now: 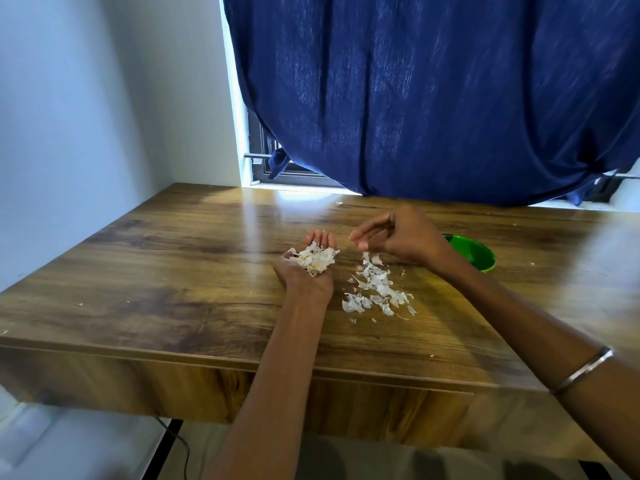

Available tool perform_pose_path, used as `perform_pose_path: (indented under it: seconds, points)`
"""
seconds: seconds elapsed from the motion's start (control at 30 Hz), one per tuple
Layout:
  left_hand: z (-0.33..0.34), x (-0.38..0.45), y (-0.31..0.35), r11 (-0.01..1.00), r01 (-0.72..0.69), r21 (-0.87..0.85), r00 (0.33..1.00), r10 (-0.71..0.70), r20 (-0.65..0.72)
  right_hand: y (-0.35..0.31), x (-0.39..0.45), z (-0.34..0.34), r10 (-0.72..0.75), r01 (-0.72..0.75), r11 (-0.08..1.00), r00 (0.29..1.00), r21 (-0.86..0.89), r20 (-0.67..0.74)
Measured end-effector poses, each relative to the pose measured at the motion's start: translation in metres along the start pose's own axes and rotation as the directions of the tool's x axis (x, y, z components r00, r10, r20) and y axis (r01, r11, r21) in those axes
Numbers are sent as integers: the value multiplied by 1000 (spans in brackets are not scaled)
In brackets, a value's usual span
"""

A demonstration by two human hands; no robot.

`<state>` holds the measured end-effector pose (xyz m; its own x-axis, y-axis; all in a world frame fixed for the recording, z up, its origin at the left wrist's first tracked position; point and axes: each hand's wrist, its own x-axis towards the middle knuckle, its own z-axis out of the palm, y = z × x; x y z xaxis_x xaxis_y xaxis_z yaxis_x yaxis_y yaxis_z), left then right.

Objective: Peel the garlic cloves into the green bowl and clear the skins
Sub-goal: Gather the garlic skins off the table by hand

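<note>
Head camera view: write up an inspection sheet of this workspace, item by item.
Surface: wooden table, glossy, with window glare near the far edge.
Job's things: green bowl on the right, partly hidden behind the right wrist; contents not visible. Garlic skins in the palm; loose skins on the table.
Clutter: stray flakes near the far edge and along the front.
Grippers: left hand palm up, cupped under its pile of skins; right hand above the table pile, fingertips pinched, anything between them too small to tell.
Cables: dark cable below the table, lower left.
Surroundings: blue curtain over a window, pale wall left, bangle on right forearm.
</note>
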<state>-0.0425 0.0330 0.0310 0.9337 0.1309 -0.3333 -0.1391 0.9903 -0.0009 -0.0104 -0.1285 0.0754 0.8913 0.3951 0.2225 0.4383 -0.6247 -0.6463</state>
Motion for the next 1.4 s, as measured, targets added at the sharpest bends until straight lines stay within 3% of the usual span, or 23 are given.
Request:
perform_pose_path:
  seconds: [0.3, 0.43, 0.57, 0.67, 0.83, 0.97, 1.17, 1.23, 1.33, 1.4]
  points:
    - [-3, 6, 13, 999, 13, 35, 995, -16, 94, 33, 18, 21, 91, -87, 978, 996, -191, 7]
    - [-4, 6, 16, 999, 10, 51, 998, -13, 68, 37, 2, 39, 129, -109, 959, 990, -261, 63]
    - [-5, 6, 21, 999, 26, 32, 997, -28, 78, 39, -45, 44, 18, 9, 970, 994, -241, 112]
    - [-5, 5, 17, 999, 22, 43, 997, -24, 69, 42, -64, 29, -53, 58, 987, 998, -152, 34]
    - [-3, -2, 8, 999, 27, 24, 998, -28, 57, 56, -74, 24, 104, -119, 972, 991, -202, -80]
    - [-2, -2, 7, 999, 32, 35, 999, -33, 36, 47, -81, 46, 44, -53, 985, 997, -165, -60]
    - [-3, -3, 7, 1000, 22, 16, 999, -22, 24, 34, -57, 49, -49, 42, 998, 983, -43, -178]
    - [-3, -5, 5, 999, 36, 2, 999, -36, 25, 26, -49, 58, -85, 70, 989, 989, -128, -120]
    - [-2, -9, 8, 999, 40, -20, 998, -39, 52, 15, -47, 76, -127, 148, 935, 988, -323, 86]
    - [-2, -9, 11, 999, 37, -1, 998, -37, 54, 16, -48, 77, -165, 189, 911, 982, -366, 96]
